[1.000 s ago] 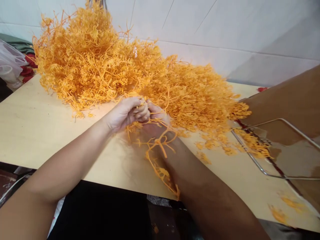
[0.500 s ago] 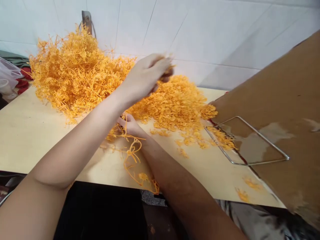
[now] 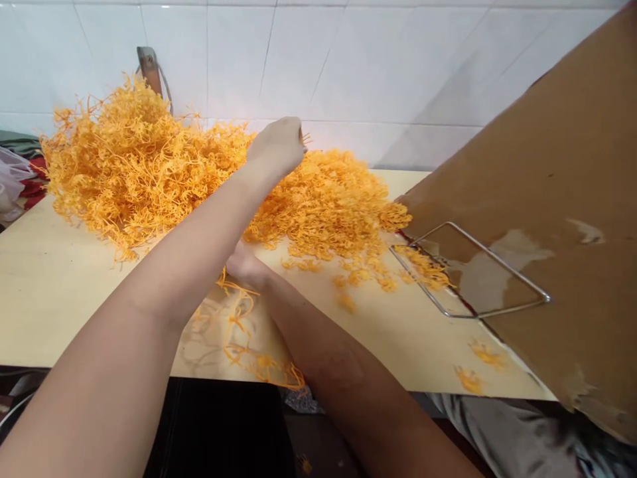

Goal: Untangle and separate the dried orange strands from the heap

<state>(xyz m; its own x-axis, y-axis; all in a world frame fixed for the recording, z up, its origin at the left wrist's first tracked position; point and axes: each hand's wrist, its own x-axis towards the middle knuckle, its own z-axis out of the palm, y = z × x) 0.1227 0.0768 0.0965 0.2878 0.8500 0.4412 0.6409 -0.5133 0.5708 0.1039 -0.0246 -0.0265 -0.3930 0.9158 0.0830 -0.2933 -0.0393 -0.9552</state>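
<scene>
Orange tangled plastic sprigs (image 3: 149, 166) heaped along the pale wooden bench's (image 3: 60, 292) far edge; left hand (image 3: 277, 147) closed above them, contents unclear, right hand (image 3: 243, 264) mostly hidden, grip untellable; pulling gently seemed wise.

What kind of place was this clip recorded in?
Probably a small hand-assembly workshop: a big heap of orange plastic sprigs covers a plain wooden worktable against a white tiled wall, with a cardboard sheet alongside.

left arm outstretched, hands (image 3: 277, 147) apart
</scene>
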